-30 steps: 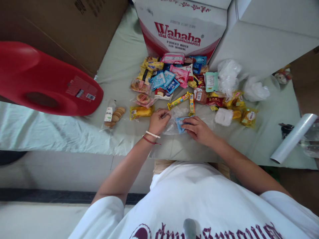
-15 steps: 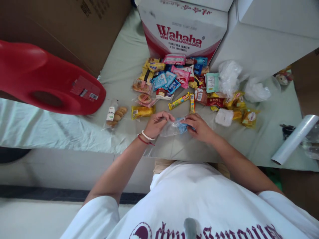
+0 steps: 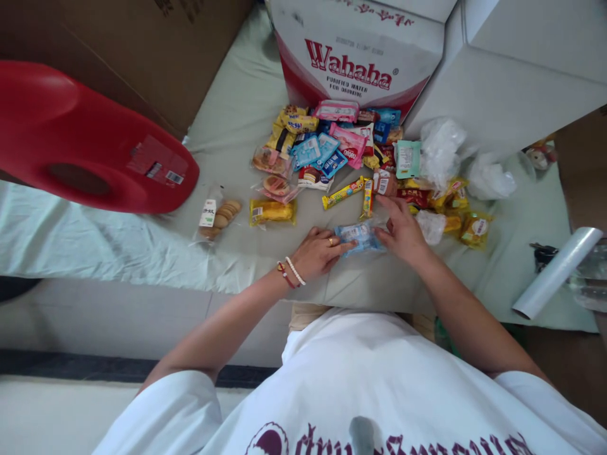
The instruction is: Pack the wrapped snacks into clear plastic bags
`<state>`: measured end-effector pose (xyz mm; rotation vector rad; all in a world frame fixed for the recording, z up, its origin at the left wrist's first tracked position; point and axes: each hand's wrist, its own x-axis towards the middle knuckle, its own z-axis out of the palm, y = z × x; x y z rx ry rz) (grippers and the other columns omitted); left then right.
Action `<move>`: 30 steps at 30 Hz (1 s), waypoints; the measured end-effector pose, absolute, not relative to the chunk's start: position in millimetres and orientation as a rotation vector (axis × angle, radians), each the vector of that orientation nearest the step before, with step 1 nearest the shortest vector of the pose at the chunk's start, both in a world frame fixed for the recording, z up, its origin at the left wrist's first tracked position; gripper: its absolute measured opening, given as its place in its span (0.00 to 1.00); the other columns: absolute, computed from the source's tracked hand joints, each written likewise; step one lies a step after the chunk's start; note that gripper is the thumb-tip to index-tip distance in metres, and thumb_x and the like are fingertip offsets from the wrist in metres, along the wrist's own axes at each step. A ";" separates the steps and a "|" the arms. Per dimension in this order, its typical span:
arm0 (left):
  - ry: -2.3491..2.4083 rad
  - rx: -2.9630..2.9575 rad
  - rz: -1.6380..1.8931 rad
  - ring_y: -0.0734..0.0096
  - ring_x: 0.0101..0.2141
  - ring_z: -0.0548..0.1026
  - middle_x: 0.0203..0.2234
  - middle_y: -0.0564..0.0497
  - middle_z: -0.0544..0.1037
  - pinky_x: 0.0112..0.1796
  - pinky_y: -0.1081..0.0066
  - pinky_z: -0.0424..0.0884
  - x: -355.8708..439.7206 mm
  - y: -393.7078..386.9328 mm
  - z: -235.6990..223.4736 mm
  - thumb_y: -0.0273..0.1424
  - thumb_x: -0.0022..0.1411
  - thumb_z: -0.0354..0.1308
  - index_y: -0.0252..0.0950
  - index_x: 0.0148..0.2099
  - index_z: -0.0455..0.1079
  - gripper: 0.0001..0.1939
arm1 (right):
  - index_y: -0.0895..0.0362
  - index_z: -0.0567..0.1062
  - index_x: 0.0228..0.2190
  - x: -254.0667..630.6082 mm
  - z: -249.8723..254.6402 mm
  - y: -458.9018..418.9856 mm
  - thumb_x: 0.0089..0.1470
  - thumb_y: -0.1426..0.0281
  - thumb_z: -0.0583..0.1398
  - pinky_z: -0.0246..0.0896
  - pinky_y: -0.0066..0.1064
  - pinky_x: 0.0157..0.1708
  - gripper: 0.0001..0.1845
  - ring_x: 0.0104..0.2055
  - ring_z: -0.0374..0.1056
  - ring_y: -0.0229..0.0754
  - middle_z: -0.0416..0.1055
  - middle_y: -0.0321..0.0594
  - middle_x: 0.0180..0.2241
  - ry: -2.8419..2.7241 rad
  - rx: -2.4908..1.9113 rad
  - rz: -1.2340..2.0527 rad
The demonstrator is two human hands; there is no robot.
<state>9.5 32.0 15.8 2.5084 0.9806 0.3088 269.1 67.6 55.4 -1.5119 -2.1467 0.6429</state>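
Note:
A light-blue snack packet (image 3: 358, 238) lies on the cloth in front of me, with clear plastic showing about it. My left hand (image 3: 318, 254) rests at its left end, the index finger stretched out over the packet. At the right end, my right hand (image 3: 404, 229) has its thumb and fingers apart, the thumb by the packet's edge. Just beyond it are two slim yellow snack sticks (image 3: 344, 193), near my right fingertips. Left of these lies a yellow packaged snack (image 3: 272, 212).
Many wrapped snacks (image 3: 348, 148) are heaped against a Wahaha carton (image 3: 355, 57). Clear plastic bags (image 3: 441, 148) lie right of the heap. A red jug (image 3: 95, 145) and bagged biscuits (image 3: 220, 218) are left; a plastic film roll (image 3: 557, 273) is far right.
The blue packet, held in my right hand with clear plastic between both hands before, now lies flat. My right hand has opened and moved slightly right; my left index finger now rests over the packet.

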 end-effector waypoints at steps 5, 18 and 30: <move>1.050 2.565 0.259 0.59 0.41 0.71 0.36 0.46 0.78 0.42 0.60 0.57 14.1 30.3 14.9 0.32 0.73 0.45 0.49 0.65 0.67 0.23 | 0.54 0.81 0.43 268.0 56.7 82.9 0.62 0.68 0.57 0.66 0.39 0.40 0.14 0.39 0.71 0.48 0.76 0.45 0.37 -2.346 -1.543 0.564; 1.025 2.506 0.391 0.59 0.45 0.71 0.41 0.44 0.77 0.48 0.57 0.64 12.0 16.8 13.3 0.27 0.68 0.50 0.52 0.63 0.70 0.25 | 0.55 0.75 0.55 275.5 42.2 38.5 0.68 0.71 0.52 0.64 0.43 0.45 0.19 0.43 0.65 0.51 0.76 0.48 0.39 -2.686 -1.070 0.388; 1.568 1.566 0.842 0.68 0.31 0.72 0.29 0.52 0.75 0.36 0.68 0.71 20.8 0.0 45.0 0.34 0.62 0.59 0.38 0.37 0.72 0.05 | 0.46 0.74 0.60 266.6 45.6 44.4 0.64 0.79 0.52 0.64 0.42 0.46 0.29 0.43 0.60 0.50 0.72 0.46 0.37 -2.747 -1.053 0.514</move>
